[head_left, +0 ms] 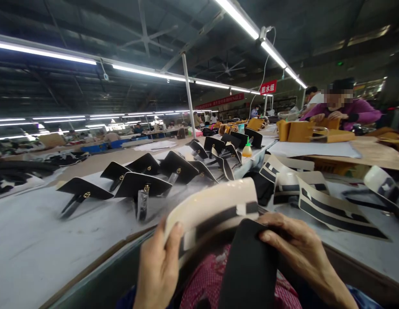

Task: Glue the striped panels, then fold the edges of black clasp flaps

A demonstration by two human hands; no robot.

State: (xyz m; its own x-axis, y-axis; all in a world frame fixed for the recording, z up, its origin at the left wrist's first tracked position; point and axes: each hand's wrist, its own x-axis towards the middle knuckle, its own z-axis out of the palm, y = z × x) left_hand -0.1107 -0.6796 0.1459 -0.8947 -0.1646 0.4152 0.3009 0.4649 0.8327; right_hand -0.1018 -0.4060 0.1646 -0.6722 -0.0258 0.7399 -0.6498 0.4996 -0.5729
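My left hand (159, 268) grips the left edge of a cream sheet with black strips (212, 210), thumb on top, bending it upward over my lap. My right hand (297, 249) is closed on a black leather piece (249, 266) that hangs down in front of me, fingers curled over its top edge just under the cream sheet. Both hands are at the near edge of the grey worktable (31, 240).
Several black leather flaps with gold clasps (138, 184) stand in rows along the table. More cream sheets with black strips (334, 208) lie at the right. A small glue bottle (247, 149) stands farther back. A person in purple (344, 109) works with tan bags (299, 131).
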